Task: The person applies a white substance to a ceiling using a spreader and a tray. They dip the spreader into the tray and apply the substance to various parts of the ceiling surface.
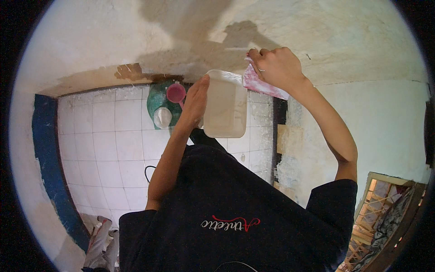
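Note:
My left hand (pixel 195 102) grips the left side of a pale translucent rectangular plastic tub (pixel 225 104), which is held over the floor in front of my body. The thumb side of that hand is mostly hidden. Raised near the wall to the right, my right hand (pixel 278 68) is closed on a flat pink sheet (pixel 265 86) smeared with white. The sheet hangs beside the tub's upper right corner; whether it is cloth or thin plastic I cannot tell.
A pink dipper (pixel 176 93) and a white lump (pixel 162 118) rest on a green object (pixel 155 100) on the white tiled floor (pixel 104 149). The stained wall (pixel 181 54) stands close ahead. A window grille (pixel 369 213) is at the lower right, a grey sack (pixel 100 245) at the lower left.

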A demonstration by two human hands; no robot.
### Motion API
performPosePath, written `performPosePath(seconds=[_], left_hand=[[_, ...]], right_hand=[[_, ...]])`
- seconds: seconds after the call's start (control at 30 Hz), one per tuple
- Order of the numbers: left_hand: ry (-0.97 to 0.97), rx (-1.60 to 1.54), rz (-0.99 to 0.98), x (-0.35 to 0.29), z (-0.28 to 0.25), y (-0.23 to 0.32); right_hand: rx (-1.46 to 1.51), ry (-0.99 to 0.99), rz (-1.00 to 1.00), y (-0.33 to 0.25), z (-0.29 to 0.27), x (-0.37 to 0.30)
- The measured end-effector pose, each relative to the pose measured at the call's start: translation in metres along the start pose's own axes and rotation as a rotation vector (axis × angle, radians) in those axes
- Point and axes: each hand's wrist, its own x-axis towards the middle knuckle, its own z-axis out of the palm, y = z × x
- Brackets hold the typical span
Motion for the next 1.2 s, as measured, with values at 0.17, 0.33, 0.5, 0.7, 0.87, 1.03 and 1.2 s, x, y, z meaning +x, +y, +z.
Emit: performPosePath(seconds=[0.17, 0.33, 0.5, 0.7, 0.87, 1.03, 1.2], left_hand=[[-0.030, 0.086, 0.067, 0.009, -0.006, -0.007], [-0.052, -0.081, 0.014, 0.007, -0.005, -0.006], [-0.031, -0.057, 0.021, 0.012, -0.008, -0.017], [-0.037, -0.024, 0.024, 0.007, -0.006, -0.006], [-0.022, 0.000, 0.056, 0.006, -0.004, -0.003], [-0.037, 0.049, 0.120, 0.009, -0.005, -0.012], [-0.018, 0.054, 0.118, 0.012, -0.006, -0.018]], right_hand=[[0.057, -0.059, -0.047, -0.002, -0.003, 0.008], [0.046, -0.165, -0.063, -0.007, -0.001, 0.007], [0.039, -0.234, -0.052, -0.014, -0.003, 0.003], [0.091, -0.134, 0.044, -0.011, -0.013, 0.007], [0.013, -0.150, 0.005, -0.009, -0.007, 0.008], [-0.010, -0.187, 0.004, -0.011, -0.009, 0.008], [-0.012, -0.218, -0.033, -0.009, -0.010, 0.010]])
